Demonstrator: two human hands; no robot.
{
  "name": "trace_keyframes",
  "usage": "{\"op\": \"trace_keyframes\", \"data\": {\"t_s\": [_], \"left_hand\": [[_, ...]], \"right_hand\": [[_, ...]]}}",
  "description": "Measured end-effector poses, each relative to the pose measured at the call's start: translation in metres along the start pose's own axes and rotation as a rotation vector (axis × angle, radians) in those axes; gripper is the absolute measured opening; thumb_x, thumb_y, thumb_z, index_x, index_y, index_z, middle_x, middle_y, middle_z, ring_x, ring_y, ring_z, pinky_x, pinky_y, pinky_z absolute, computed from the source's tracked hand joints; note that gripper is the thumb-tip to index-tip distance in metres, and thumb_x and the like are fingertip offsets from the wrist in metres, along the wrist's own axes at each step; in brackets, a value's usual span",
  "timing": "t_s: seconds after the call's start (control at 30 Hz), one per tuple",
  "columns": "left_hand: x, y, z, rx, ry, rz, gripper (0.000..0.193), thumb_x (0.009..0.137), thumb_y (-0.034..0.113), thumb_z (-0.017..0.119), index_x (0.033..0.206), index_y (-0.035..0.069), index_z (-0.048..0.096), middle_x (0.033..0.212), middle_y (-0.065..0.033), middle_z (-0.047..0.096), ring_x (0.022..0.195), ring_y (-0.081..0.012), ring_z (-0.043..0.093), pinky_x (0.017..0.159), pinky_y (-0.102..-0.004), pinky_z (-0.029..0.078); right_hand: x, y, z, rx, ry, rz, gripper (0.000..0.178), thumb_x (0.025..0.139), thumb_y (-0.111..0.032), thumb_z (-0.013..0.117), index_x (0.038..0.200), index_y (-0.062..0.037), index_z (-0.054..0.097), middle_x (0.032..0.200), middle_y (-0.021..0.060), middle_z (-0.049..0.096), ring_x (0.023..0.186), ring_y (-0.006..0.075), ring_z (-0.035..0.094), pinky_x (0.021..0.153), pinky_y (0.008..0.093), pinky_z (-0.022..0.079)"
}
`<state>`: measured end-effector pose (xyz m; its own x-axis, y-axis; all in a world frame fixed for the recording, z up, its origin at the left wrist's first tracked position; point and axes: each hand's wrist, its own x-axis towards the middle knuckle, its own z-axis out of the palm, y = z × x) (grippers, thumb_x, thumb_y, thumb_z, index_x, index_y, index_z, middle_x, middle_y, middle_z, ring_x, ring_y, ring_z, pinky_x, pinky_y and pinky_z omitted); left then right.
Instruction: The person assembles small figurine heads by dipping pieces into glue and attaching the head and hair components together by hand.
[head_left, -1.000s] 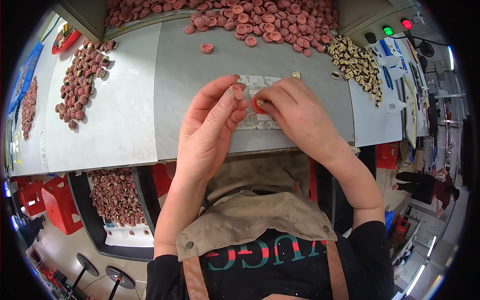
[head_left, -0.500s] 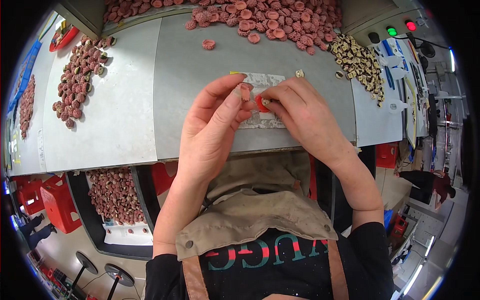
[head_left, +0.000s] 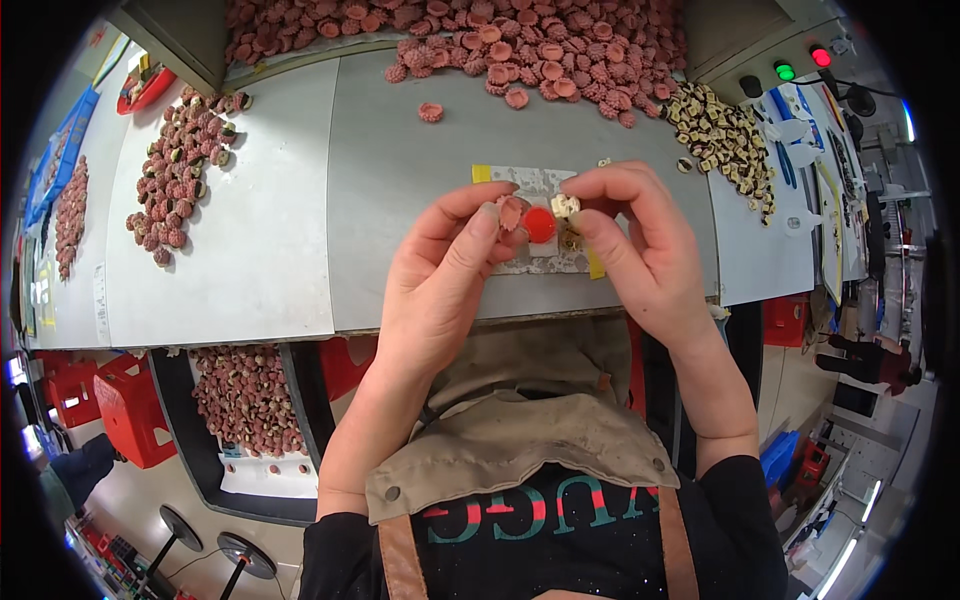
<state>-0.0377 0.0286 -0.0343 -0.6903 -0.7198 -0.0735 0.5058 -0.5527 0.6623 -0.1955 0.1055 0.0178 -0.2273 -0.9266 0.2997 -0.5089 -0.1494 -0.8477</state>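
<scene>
Between the thumb and fingers of my left hand (head_left: 440, 275) is a hollow pink bumpy shell (head_left: 510, 212), its open side showing. My right hand (head_left: 650, 255) pinches a small cream-coloured piece (head_left: 565, 206) with dark specks. The two pieces are apart. A small round red dish (head_left: 540, 225) shows between my hands, over a stained white sheet (head_left: 530, 180) with yellow tape on its edge. What lies under my fingers is hidden.
Many pink shells (head_left: 550, 60) are heaped at the back. Cream and dark pieces (head_left: 720, 135) lie at the right, filled pink pieces (head_left: 170, 180) at the left. A black-framed drawer (head_left: 170, 400) of pink pieces juts out below the table edge. Red stools (head_left: 130, 420) stand lower left.
My right hand has drawn back from over the red dish, its fingers raised with the cream piece in view. The whole view has shifted slightly. The left hand keeps the pink shell.
</scene>
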Motion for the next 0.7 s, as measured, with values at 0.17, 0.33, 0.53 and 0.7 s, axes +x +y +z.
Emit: {"op": "trace_keyframes", "data": {"t_s": [0.17, 0.33, 0.53, 0.7], "left_hand": [[0.001, -0.002, 0.002, -0.01, 0.005, 0.006, 0.029, 0.094, 0.016, 0.053, 0.117, 0.0, 0.053, 0.104, -0.0048, 0.059, 0.091, -0.0097, 0.055, 0.08, -0.0232, 0.044], [0.002, -0.003, 0.0, -0.015, 0.013, -0.003, 0.027, 0.093, 0.014, 0.054, 0.115, 0.0, 0.054, 0.104, -0.005, 0.059, 0.089, -0.0099, 0.055, 0.081, -0.0243, 0.045], [-0.002, -0.009, 0.007, 0.169, 0.034, 0.231, 0.025, 0.09, 0.006, 0.057, 0.114, -0.001, 0.054, 0.104, -0.0064, 0.059, 0.095, -0.0111, 0.056, 0.086, -0.0257, 0.046], [-0.001, -0.008, 0.004, 0.239, 0.014, 0.196, 0.023, 0.09, 0.005, 0.057, 0.112, -0.002, 0.055, 0.105, -0.008, 0.06, 0.098, -0.0119, 0.056, 0.086, -0.025, 0.046]], "right_hand": [[0.008, -0.001, 0.01, -0.083, -0.048, -0.177, 0.018, 0.084, -0.001, 0.059, 0.102, -0.0012, 0.056, 0.092, 0.009, 0.055, 0.083, 0.0194, 0.055, 0.072, 0.0286, 0.047], [0.006, 0.001, 0.018, -0.32, -0.046, -0.356, 0.017, 0.085, -0.002, 0.058, 0.102, -0.0019, 0.055, 0.094, 0.0089, 0.056, 0.083, 0.0202, 0.055, 0.073, 0.0284, 0.047], [-0.002, -0.001, 0.027, 0.113, 0.048, 0.036, 0.019, 0.082, -0.001, 0.061, 0.1, -0.0022, 0.055, 0.093, 0.0101, 0.056, 0.081, 0.0225, 0.055, 0.07, 0.0296, 0.047], [0.0, 0.003, 0.017, -0.374, 0.005, -0.339, 0.023, 0.08, -0.004, 0.064, 0.102, -0.0026, 0.056, 0.1, 0.0099, 0.054, 0.086, 0.024, 0.055, 0.074, 0.03, 0.047]]}}
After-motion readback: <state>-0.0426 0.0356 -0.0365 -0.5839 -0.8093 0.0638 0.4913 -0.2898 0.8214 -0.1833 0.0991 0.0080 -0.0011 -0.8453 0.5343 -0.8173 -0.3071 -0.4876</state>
